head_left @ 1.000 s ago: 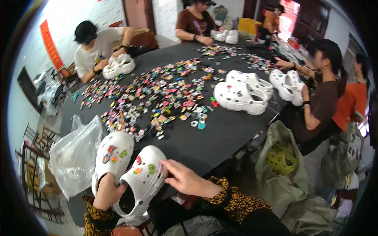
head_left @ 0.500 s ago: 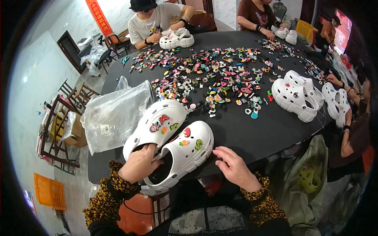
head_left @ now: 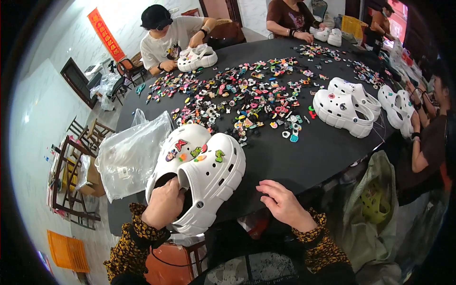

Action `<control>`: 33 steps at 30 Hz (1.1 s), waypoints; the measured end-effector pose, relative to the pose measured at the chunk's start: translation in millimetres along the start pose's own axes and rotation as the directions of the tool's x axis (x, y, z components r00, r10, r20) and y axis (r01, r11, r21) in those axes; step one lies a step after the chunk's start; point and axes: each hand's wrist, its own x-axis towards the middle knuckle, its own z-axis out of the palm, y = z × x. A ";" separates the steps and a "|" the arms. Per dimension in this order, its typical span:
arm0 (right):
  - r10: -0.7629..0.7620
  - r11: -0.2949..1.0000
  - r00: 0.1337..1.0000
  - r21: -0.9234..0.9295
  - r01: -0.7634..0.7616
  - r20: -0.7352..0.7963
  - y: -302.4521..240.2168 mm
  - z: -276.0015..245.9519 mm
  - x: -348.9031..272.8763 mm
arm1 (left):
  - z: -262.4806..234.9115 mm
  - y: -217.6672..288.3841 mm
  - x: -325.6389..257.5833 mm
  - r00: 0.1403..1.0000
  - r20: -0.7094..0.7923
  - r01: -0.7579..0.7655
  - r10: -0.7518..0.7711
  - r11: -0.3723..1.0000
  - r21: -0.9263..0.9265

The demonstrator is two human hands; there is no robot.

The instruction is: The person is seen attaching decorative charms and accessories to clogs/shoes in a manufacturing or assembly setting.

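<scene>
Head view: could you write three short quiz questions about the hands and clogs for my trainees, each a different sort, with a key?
1. Which hand has its fingers inside the nearest white clogs?
2. True or false: the clear plastic bag lies to the left of those clogs.
3. What colour is the clog in the sack? a) orange b) yellow-green c) blue

Key: 1. The left hand. 2. True. 3. b.

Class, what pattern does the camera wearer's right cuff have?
The right cuff is mottled yellow-orange and black, showing best in the head view.
</scene>
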 end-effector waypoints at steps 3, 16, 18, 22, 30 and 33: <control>0.017 0.998 1.000 0.067 -0.016 -0.010 -5.7 -9.2 5.7 | -8.5 18.9 11.1 0.992 -0.098 -0.075 0.074 0.997 -0.009; -0.010 0.999 0.937 -0.051 -0.008 -0.350 0.9 -90.3 29.9 | 23.3 129.4 118.6 0.932 -0.297 -0.269 0.208 0.946 -0.182; 0.019 0.998 0.933 -0.041 -0.036 -0.360 19.4 -100.0 29.7 | 37.5 143.6 132.8 0.933 -0.299 -0.272 0.199 0.936 -0.225; 0.087 0.988 0.921 -0.082 -0.128 -0.380 50.2 -110.3 22.7 | 55.1 163.1 149.3 0.969 -0.204 -0.207 0.136 0.900 -0.384; 0.018 0.952 0.907 -0.271 -0.145 -0.421 21.6 -124.6 17.8 | 39.9 141.1 115.8 0.793 -0.440 -0.563 0.422 0.783 -0.264; -0.129 0.912 0.915 -0.408 -0.042 -0.382 -1.4 -111.9 21.1 | 29.0 123.5 98.6 0.842 -0.339 -0.537 0.421 0.722 -0.437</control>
